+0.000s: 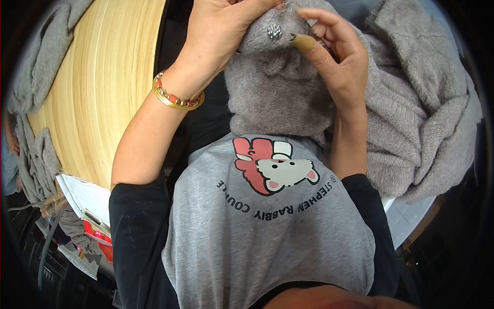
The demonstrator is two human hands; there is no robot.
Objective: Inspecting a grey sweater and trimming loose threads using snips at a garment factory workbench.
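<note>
A grey-brown fuzzy knit garment (280, 98) lies bunched over my lap, its upper part raised between my hands. My left hand (221, 31) pinches the knit at the top edge, beside a small shiny button (285, 3). Below that sits a larger round silver, patterned button (274, 32) on the fabric. My right hand (339, 59) is curled at the right side of the knit, with a tan finger cover (304, 43) on the thumb. Something small and dark shows at the thumb tip and inside the curled fingers; I cannot make out what it is.
More of the same knitwear (411, 103) is heaped on the right over a pale surface. At left stands a light wood table (103, 77) with grey knit pieces (43, 46) along its far edge. A white box (85, 195) and red packaging (100, 237) are at lower left.
</note>
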